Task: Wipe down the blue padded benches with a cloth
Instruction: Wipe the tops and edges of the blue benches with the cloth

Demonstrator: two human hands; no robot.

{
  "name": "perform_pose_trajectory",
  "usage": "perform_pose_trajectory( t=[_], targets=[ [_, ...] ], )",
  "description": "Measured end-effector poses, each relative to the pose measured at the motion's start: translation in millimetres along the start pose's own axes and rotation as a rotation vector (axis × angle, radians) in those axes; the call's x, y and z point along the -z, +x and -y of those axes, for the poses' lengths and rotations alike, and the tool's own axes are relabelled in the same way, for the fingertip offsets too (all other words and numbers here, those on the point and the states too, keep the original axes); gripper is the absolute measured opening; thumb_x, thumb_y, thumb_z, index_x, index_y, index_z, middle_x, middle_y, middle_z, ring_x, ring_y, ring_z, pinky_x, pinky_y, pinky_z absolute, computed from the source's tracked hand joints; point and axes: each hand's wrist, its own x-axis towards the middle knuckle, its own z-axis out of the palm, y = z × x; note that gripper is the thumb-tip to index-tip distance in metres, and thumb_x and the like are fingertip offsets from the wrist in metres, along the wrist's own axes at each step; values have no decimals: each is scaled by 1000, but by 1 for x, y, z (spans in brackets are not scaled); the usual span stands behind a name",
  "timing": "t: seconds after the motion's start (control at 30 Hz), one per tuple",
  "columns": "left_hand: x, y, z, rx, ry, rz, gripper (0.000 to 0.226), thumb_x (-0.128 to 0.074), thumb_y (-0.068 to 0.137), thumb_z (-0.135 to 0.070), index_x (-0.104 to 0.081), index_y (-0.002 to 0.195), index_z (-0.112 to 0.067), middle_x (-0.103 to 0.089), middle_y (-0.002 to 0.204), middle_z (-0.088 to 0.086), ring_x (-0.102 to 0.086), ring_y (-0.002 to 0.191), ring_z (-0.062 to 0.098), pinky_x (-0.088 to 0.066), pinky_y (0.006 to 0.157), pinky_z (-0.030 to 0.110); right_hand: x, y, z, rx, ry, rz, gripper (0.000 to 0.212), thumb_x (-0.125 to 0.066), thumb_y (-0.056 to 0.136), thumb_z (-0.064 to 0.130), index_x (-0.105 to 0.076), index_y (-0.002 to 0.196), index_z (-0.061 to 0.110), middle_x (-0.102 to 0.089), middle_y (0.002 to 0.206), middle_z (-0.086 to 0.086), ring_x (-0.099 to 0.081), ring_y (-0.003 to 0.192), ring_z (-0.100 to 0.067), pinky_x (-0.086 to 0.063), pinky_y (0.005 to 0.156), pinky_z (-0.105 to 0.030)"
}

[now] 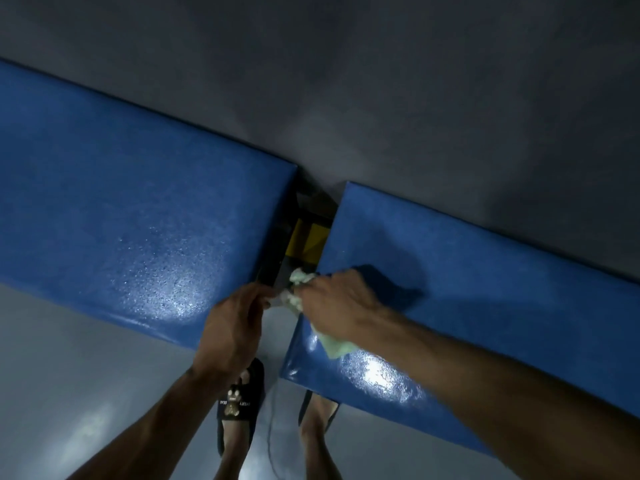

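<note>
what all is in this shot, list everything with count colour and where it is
padded benches: 2, blue, set end to end across the picture, one left, one right, a gap between them
cloth: 1, pale green, bunched at the right bench's near left corner
frame part: 1, yellow, down in the gap
floor: grey, glossy, in front of the benches
wall: grey, behind the benches
slippers: 2, black, on the feet below the gap
left hand: pinches one end of the cloth
right hand: grips the cloth
</note>
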Motion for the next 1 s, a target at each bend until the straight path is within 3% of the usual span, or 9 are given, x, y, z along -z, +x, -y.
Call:
perform_pose_trajectory(
  t=[0.07,0.13,0.23,0.33,0.5,0.63,0.73,0.87,1.0],
  targets=[
    [3,-3,0,9,-8,4,26,-47,96,-11,-70,107,-17,-73,95,-6,-61,87,-5,-38,73,-3,2,18,-36,-51,-83,-107,31,-48,96,33,-53,127,36,-65,121,1,-67,96,-27,-41,68,-30],
    [4,-3,-2,-1,-12,18,27,-45,97,-15,-69,110,-19,-73,95,-7,-66,85,0,-43,74,3,18,36,-80,-240,-168,-240,30,-42,99,35,-55,126,36,-69,113,-1,-69,93,-27,-49,72,-34],
    [3,1,-8,-26,-58,5,30,-40,96,-20,-66,111,-20,-72,97,-9,-66,88,2,-51,78,22,25,39,-101,-410,-277,-452,23,-52,89,22,-66,106,29,-70,81,0,-68,64,-23,-48,52,-30],
    [3,3,-16,-30,-70,-42,29,-38,96,-21,-64,110,-22,-70,94,-10,-66,85,5,-53,78,31,-15,18,-55,-342,-73,-570,25,-59,78,18,-67,100,26,-67,80,0,-62,52,-23,-43,43,-27],
    [5,9,-20,-46,-86,-34,31,-38,97,-20,-63,114,-23,-71,97,-9,-70,85,10,-56,76,36,-75,-50,34,7,103,-423,38,-74,64,13,-61,96,28,-59,85,6,-58,57,-17,-33,42,-26],
    [3,7,-26,-54,-92,-39,31,-38,97,-22,-64,114,-23,-71,98,-10,-69,88,8,-56,78,34,-57,-43,-11,211,-61,-373,55,-80,58,26,-61,109,34,-63,83,5,-60,55,-20,-39,45,-25],
    [-3,5,-26,-27,-75,-22,29,-37,99,-25,-62,112,-27,-70,100,-13,-68,87,8,-56,78,35,-23,-5,-73,-48,-120,-528,53,-78,65,27,-61,114,37,-68,85,2,-64,57,-26,-43,45,-29],
    [-9,3,-27,-65,-72,-11,31,-35,100,-24,-63,112,-21,-71,102,-7,-69,90,11,-57,78,35,-5,15,-79,-454,-116,-674,22,-70,74,17,-64,93,26,-66,73,-1,-62,54,-27,-40,41,-29],
    [-13,2,-28,-46,-105,-15,29,-40,97,-17,-64,112,-25,-71,101,-9,-69,93,7,-56,80,29,-72,-30,19,-282,146,-603,37,-76,71,20,-60,104,28,-62,88,2,-58,56,-20,-42,46,-30]
  ],
)
